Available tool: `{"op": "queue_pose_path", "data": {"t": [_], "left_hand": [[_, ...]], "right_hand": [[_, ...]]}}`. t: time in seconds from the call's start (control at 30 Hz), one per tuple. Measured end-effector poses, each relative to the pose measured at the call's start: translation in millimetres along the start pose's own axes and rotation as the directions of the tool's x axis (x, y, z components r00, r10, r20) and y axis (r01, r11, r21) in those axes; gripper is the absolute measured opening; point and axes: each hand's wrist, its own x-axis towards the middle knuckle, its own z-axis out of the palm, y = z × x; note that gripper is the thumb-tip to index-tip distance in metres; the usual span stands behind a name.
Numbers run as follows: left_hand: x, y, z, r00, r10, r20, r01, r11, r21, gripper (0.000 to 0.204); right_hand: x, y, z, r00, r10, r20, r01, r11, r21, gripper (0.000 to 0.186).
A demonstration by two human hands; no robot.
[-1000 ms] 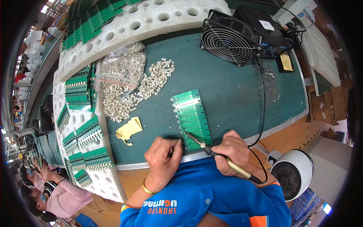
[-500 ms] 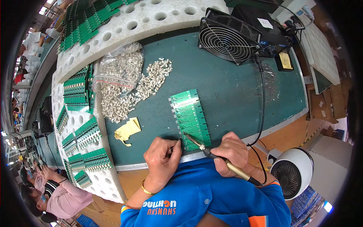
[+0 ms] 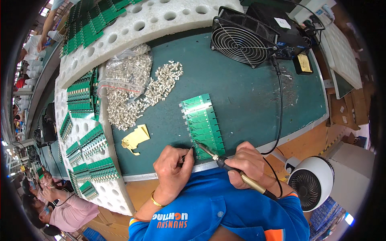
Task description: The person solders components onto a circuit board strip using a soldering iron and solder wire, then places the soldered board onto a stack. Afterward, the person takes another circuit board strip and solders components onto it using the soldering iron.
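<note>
A green panel of joined circuit boards [image 3: 202,124] lies flat on the bench in front of me, small white connectors along its left edge. My right hand [image 3: 246,164] grips a soldering iron [image 3: 252,182] with a gold-coloured handle. The iron's tip rests at the panel's lower left part, near the connector pins. My left hand [image 3: 173,164] is closed in a pinch beside the panel's lower left corner. Between its fingertips is a thin strand of solder wire [image 3: 191,147], pointing toward the iron's tip; most of it is hidden by the fingers.
Left of the panel lie a heap of white connectors [image 3: 124,110], a clear plastic bag [image 3: 129,72] of them and a yellow scrap [image 3: 136,139]. White foam racks [image 3: 116,201] hold more boards. A black fan [image 3: 242,42] and soldering station [image 3: 286,50] stand back right; the iron's cord [image 3: 280,104] crosses the bench.
My hands and the iron have barely moved, and the tip stays by the same pins. At the far upper left, another person's arm has come into view.
</note>
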Motion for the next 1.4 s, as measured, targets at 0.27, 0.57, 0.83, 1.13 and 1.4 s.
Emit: {"op": "queue_pose_path", "data": {"t": [0.27,0.57,0.83,1.13,1.4], "left_hand": [[1.6,1.7,1.2,1.000,0.001,0.025,-0.001,1.000,-0.004,0.014],[2.9,0.6,2.5,1.000,0.016,0.010,-0.016,1.000,-0.001,0.014],[2.8,0.5,2.8,1.000,0.009,0.014,-0.009,1.000,-0.020,0.013],[-0.5,-3.8,-5.1,0.998,-0.027,-0.056,0.028,0.999,0.019,0.013],[1.0,-6.5,-5.1,0.999,0.016,-0.048,-0.015,1.000,0.017,0.013]], "right_hand": [[-2.5,-2.0,-1.7,0.997,-0.055,0.063,0.059,0.997,-0.058,0.030],[-4.4,-4.2,-2.3,0.990,-0.077,0.114,0.087,0.992,-0.089,0.037],[-6.7,-3.9,-3.4,0.989,-0.086,0.117,0.097,0.991,-0.097,0.037],[3.2,0.7,-6.2,0.998,0.057,0.008,-0.058,0.997,0.058,0.025],[8.1,5.5,-5.3,0.998,0.053,0.039,-0.056,0.995,0.087,0.019]]}}
